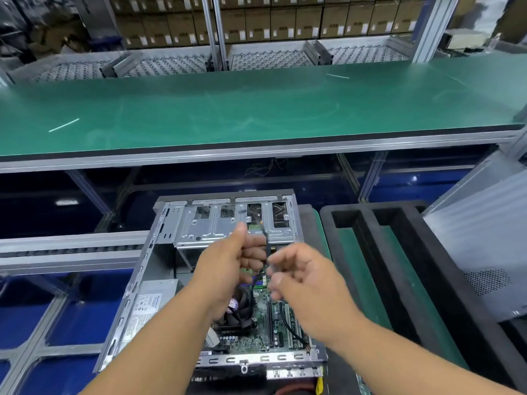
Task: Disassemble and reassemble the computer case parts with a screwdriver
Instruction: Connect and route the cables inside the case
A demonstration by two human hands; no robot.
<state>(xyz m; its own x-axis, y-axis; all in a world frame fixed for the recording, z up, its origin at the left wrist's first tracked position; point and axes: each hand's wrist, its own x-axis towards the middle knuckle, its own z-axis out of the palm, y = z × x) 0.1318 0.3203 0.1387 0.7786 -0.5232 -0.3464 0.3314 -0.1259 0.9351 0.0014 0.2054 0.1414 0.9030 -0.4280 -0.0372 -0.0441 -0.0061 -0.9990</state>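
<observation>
Cable (267, 253), thin, black and limp, hangs above the open computer case (171, 280) near the drive cage (228, 226). Left hand (228, 260) grips it; right hand (302, 277) fingers curl beside, blurred. Likely light, fragile: hold by plug.

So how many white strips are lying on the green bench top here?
2. One white strip lies near the left end of the green bench top; a second strip lies farther back, right of centre. Both lie clear of the open computer case below.
</observation>
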